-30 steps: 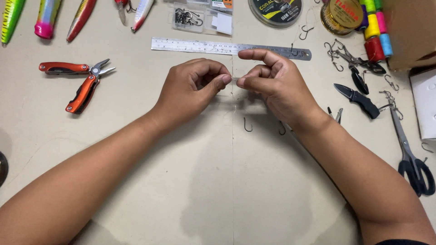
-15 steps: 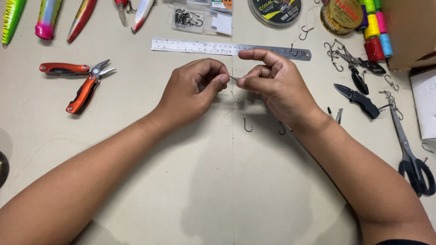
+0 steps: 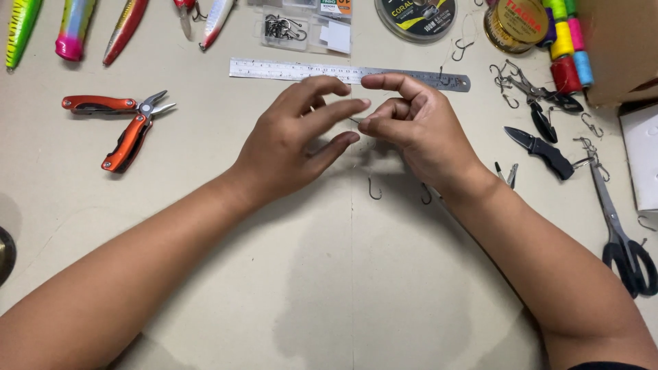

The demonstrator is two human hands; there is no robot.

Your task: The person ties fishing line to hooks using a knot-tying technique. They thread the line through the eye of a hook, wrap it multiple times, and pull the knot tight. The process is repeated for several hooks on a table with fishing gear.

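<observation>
The left hand's fingers (image 3: 336,109) are spread and loosened, the thumb and forefinger tips reaching toward the right hand, and whether they pinch anything cannot be told; the right hand's fingers (image 3: 384,116) are curled in, thumb and forefinger tips pressed together on something thin and too small to make out, with a fine sliver showing between the two hands. Taking the steel ruler (image 3: 288,69) as the landmark: far to its left lie the painted fishing lures (image 3: 72,31), and below and left of it the orange folding pliers (image 3: 123,127), handles splayed. The left hand (image 3: 291,147) hovers just below the ruler's middle, the right hand (image 3: 418,133) just below its right end, its raised forefinger crossing the ruler's lower edge. Below the ruler, under the hands, two bare fish hooks (image 3: 373,190) rest on the tan table (image 3: 329,288), the second half hidden by the right wrist. Above the ruler sit a clear packet of hooks (image 3: 288,27) and a spool of line (image 3: 415,15). Right of the ruler lie loose hooks, a black folding knife (image 3: 545,151), coloured thread spools (image 3: 569,41) and, farthest right, scissors (image 3: 620,240).
</observation>
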